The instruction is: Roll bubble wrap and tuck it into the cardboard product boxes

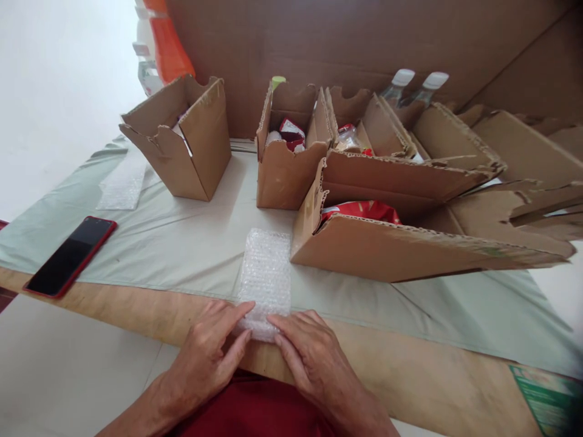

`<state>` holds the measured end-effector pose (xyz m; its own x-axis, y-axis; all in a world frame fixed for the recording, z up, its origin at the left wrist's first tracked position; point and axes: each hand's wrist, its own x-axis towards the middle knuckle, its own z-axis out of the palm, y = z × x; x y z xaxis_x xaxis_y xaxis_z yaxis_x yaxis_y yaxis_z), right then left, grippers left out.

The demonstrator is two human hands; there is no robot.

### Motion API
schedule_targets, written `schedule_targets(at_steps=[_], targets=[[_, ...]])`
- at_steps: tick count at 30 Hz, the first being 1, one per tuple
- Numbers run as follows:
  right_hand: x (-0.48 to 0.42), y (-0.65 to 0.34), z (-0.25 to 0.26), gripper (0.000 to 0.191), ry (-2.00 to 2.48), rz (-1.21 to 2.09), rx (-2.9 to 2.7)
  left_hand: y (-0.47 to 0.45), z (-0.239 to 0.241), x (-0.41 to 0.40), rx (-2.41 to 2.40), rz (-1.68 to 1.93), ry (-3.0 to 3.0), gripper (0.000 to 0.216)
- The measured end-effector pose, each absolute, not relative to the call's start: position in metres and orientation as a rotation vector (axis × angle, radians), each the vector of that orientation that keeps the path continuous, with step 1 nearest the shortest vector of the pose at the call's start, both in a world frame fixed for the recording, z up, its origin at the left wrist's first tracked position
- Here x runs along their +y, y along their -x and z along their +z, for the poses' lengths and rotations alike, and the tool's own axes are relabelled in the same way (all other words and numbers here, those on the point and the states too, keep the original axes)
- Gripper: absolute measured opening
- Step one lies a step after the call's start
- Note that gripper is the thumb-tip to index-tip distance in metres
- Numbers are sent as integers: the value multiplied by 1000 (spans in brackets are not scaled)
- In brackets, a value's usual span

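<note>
A strip of bubble wrap [266,273] lies on the pale green cloth [191,243], running away from me. Its near end is bunched up at the cardboard edge. My left hand [204,358] and my right hand [310,358] meet at that near end, fingertips pressed on it from either side and holding it. Whether anything is inside the bunched end is hidden by my fingers.
A red phone [70,255] lies at the left. Open cardboard boxes stand behind: one at the left [182,145], one in the middle [285,164], and a long low one [387,249] with a red packet. Two bottles [412,85] and an orange bottle [168,42] are at the back.
</note>
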<state>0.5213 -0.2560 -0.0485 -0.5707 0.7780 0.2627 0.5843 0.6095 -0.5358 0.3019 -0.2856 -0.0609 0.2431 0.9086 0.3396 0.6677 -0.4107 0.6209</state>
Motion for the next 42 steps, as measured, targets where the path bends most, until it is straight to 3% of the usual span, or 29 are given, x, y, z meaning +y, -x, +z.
schedule_targets(at_steps=[7, 13, 20, 27, 32, 38, 42], targets=[[-275, -532, -63, 26, 1105, 214, -2253, -303, -69, -280, 1646, 828, -2249, 31], [-273, -529, -70, 26, 1065, 218, -2366, -300, -61, -287, 1580, 908, -2315, 35], [-270, -533, -58, 23, 1081, 595, -2242, -298, -55, -297, 1403, 938, -2288, 36], [-267, -526, -68, 30, 1137, 172, -2299, -297, -68, -264, 1708, 889, -2322, 25], [-256, -522, -70, 27, 1114, 170, -2370, -293, -66, -277, 1551, 964, -2330, 37], [-261, -528, -57, 23, 1097, 460, -2311, -291, -56, -288, 1350, 987, -2186, 38], [-264, -528, -58, 29, 1178, 255, -2275, -291, -63, -269, 1542, 929, -2215, 28]])
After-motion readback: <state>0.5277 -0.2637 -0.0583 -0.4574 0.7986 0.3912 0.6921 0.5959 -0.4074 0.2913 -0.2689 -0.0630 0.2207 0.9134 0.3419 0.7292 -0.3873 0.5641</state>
